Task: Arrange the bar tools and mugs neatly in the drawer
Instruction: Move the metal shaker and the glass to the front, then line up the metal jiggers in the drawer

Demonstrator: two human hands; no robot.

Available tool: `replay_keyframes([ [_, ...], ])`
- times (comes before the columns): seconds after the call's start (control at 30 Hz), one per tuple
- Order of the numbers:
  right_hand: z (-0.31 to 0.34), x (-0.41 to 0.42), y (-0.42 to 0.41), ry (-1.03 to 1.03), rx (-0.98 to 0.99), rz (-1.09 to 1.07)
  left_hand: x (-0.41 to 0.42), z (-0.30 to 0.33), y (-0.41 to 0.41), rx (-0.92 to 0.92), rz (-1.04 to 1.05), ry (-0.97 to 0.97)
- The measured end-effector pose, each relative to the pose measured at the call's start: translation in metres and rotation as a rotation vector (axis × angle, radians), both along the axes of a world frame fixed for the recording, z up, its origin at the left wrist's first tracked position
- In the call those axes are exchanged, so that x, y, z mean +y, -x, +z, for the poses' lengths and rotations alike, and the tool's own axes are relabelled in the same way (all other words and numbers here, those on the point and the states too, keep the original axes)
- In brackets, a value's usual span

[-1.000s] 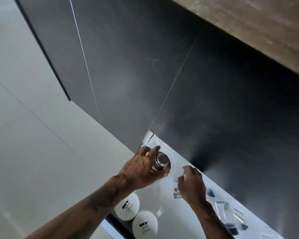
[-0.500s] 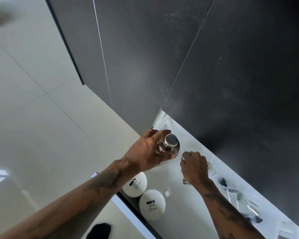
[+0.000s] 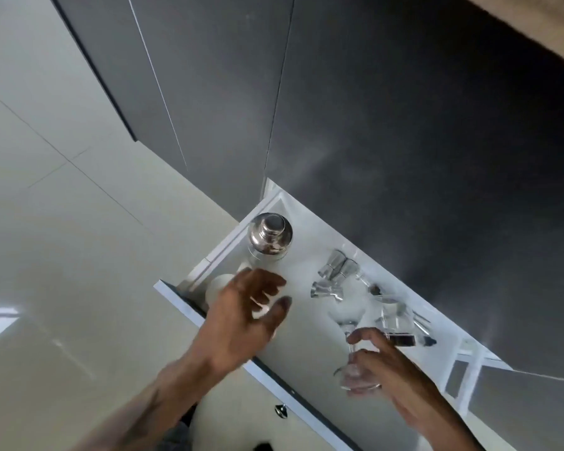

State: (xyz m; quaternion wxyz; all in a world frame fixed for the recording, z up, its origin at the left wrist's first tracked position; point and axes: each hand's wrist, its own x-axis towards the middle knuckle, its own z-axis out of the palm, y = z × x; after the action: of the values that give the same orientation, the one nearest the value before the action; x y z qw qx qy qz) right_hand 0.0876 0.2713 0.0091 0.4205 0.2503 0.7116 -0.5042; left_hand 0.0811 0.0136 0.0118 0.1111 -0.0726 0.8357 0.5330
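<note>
A steel cocktail shaker (image 3: 270,236) stands upright in the far left corner of the open white drawer (image 3: 306,359). My left hand (image 3: 245,314) hovers just in front of it, fingers spread, holding nothing, and hides most of the white mugs (image 3: 220,286) below it. Lower right, my right hand (image 3: 391,369) grips a clear stemmed glass (image 3: 350,340) lying on its side. Steel jiggers (image 3: 337,266) and a clear glass (image 3: 396,319) with small bar tools lie along the drawer's back.
Dark cabinet fronts (image 3: 404,125) rise behind the drawer. A pale tiled floor (image 3: 62,255) fills the left. The drawer's front edge carries a small metal knob (image 3: 281,411). A wooden countertop edge (image 3: 554,30) shows at top right.
My left hand let go of the shaker, which now stands in the drawer's corner, and pulled back. My right hand moved down and right and took hold of a stemmed glass.
</note>
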Motion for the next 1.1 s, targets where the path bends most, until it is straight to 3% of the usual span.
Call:
replay_keyframes([
  [0.07,-0.001,-0.001,-0.022,0.169,-0.135,-0.183,0.032,-0.002,-0.04,-0.191,-0.245,-0.04],
  [0.13,-0.008,-0.008,-0.036,0.309,-0.245,-0.291,0.059,-0.017,-0.063,-0.244,-0.334,0.013],
  [0.4,-0.081,-0.022,-0.043,0.512,-0.316,-0.464,0.078,-0.06,-0.053,-0.299,-0.24,0.18],
  [0.53,-0.103,-0.037,-0.034,0.518,-0.322,-0.459,0.068,-0.073,-0.04,-0.305,-0.259,0.262],
  [0.63,-0.108,-0.04,-0.028,0.471,-0.354,-0.486,0.063,-0.081,-0.038,-0.333,-0.182,0.198],
  [0.73,-0.105,-0.019,-0.014,0.28,-0.377,-0.28,0.062,-0.08,-0.037,-0.371,-0.141,0.197],
  [0.8,-0.111,-0.004,0.003,-0.128,-0.161,-0.009,0.063,-0.08,-0.036,-0.371,-0.144,0.2],
  [0.87,-0.123,0.0,0.024,-0.596,0.295,0.267,0.062,-0.082,-0.033,-0.366,-0.138,0.204],
  [0.97,-0.149,-0.013,0.055,-0.742,0.723,0.619,0.058,-0.082,-0.03,-0.357,-0.155,0.191],
  [1.03,-0.17,-0.019,0.071,-0.799,0.808,0.793,0.051,-0.076,-0.03,-0.267,-0.144,0.231],
  [1.1,-0.189,-0.025,0.079,-0.844,0.867,0.816,0.044,-0.067,-0.02,-0.063,-0.112,0.282],
])
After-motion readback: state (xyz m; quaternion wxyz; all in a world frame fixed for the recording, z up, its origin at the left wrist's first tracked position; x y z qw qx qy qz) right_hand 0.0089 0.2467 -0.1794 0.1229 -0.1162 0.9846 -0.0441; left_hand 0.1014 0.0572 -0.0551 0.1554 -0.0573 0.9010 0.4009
